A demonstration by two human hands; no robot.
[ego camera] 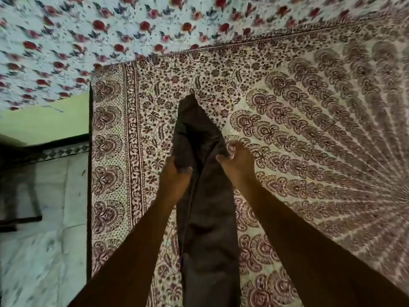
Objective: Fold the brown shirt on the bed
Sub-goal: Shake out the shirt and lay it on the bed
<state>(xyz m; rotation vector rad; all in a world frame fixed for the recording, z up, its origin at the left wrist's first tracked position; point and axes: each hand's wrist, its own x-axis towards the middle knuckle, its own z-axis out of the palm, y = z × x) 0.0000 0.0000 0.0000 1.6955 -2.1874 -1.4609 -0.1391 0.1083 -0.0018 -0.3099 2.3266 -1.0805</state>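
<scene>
On the paisley-printed bed [309,120], I see left grip [177,173] and right grip [236,160] both clutching the dark brown fabric shirt [205,218], near end cropped.

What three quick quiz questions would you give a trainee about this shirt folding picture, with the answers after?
1. True or false: the left hand and the right hand both grip the brown shirt.
2. Multiple choice: what lies beneath the shirt? A. a bare wooden table. B. a patterned bedspread. C. a plain white towel.
3. Short answer: on which side of the person does the pale floor show?

Key: 1 true. 2 B. 3 left.
</scene>
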